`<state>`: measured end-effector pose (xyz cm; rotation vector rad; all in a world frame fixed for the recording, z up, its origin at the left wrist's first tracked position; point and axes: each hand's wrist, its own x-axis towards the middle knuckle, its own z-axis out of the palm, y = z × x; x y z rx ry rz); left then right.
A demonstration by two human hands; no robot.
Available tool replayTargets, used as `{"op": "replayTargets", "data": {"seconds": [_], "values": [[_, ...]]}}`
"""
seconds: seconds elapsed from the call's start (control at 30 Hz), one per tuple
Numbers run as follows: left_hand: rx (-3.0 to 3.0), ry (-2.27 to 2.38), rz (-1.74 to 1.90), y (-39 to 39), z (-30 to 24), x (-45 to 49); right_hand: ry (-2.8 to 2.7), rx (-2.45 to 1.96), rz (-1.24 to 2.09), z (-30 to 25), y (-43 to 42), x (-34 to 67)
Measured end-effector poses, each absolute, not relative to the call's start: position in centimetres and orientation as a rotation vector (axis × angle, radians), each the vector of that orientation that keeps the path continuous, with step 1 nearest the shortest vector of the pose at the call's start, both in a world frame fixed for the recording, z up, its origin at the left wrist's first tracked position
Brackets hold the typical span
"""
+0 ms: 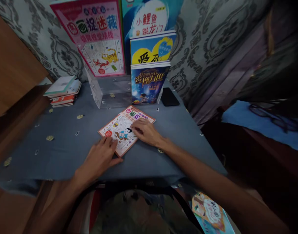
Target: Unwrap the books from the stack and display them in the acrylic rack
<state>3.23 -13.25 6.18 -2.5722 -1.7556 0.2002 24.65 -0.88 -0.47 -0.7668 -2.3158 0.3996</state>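
Observation:
A thin picture book (pixel 124 125) with an orange-edged cover, Chinese title and cartoon figures lies at an angle on the blue tablecloth. My left hand (pixel 98 156) rests at its lower left corner, fingertips on the edge and thumb stretched apart toward the near corner. Over the right edge of the cover lies my right hand (pixel 146 131), palm down with its fingers loosely bent; its thumb is partly hidden. Neither hand grasps the book firmly. Behind it, a clear acrylic stand (pixel 114 92) supports a large pink picture book (pixel 102 53) on the left.
On the stand's right side are a dark blue book (pixel 149 86), a yellow-and-blue book (pixel 151 48) and a teal book (pixel 152 16). A black phone-like slab (pixel 170 97) lies beside them. Books are stacked (pixel 63 91) at back left. Glasses (pixel 275 118) rest on blue cloth (pixel 248 120). Another book (pixel 212 211) is below the table.

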Motion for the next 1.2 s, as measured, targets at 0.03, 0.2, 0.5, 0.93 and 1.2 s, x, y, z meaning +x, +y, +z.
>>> {"op": "replayTargets", "data": {"seconds": [0.03,0.2,0.5,0.93,1.2], "values": [[-2.584,-1.743,0.214,-13.4,6.1,3.2,-2.326,-0.698,0.429,-0.4,-1.4,24.2],[-2.676,-1.641,0.217,-13.6,6.1,3.0,-2.362,-0.497,0.590,0.1,-3.6,22.5],[-2.832,-1.812,-0.120,-13.7,6.4,2.1,-2.265,-0.554,0.905,1.1,-4.3,22.7],[-2.805,-1.927,-0.015,-13.7,6.8,2.4,-2.272,-0.553,1.015,1.5,-4.2,22.9],[-2.801,-1.732,0.273,-14.6,6.8,3.8,-2.352,-0.534,0.929,1.3,-4.2,22.9]]}}
